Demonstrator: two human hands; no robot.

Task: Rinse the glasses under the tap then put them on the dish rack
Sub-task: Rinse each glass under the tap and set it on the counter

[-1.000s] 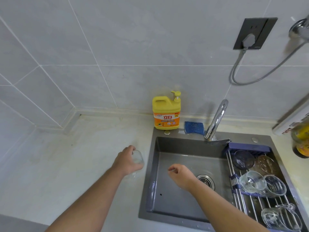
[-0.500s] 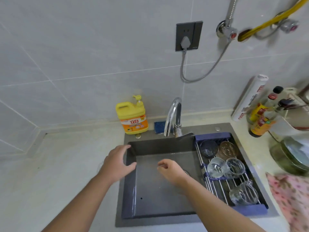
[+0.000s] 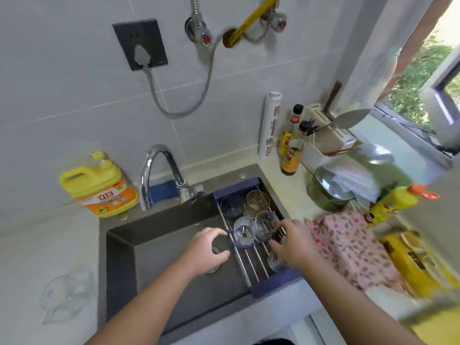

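Note:
Several clear glasses lie on the blue-framed dish rack [image 3: 251, 268] across the right of the sink [image 3: 174, 235]. My right hand [image 3: 293, 245] reaches over the rack, fingers and thumb curled round one glass [image 3: 266, 225] lying beside another clear glass [image 3: 244, 232]. A further glass [image 3: 275, 263] shows partly under that hand. Two more glasses [image 3: 256, 204] sit at the rack's far end. My left hand [image 3: 207, 247] hovers over the sink drain, fingers loosely curled and holding nothing. One blurred glass [image 3: 66, 295] stands on the counter at left. The tap [image 3: 159, 170] shows no running water.
A yellow detergent jug [image 3: 99, 188] and a blue sponge [image 3: 161, 191] stand behind the sink. To the right of the rack lie a pink patterned cloth [image 3: 348, 245], sauce bottles [image 3: 290, 155], a glass pot lid [image 3: 328, 188] and a yellow spray bottle [image 3: 393, 202].
The view swung right. My left hand let go of the glass on the counter and moved over the sink. My right hand moved from the sink onto the rack's glasses.

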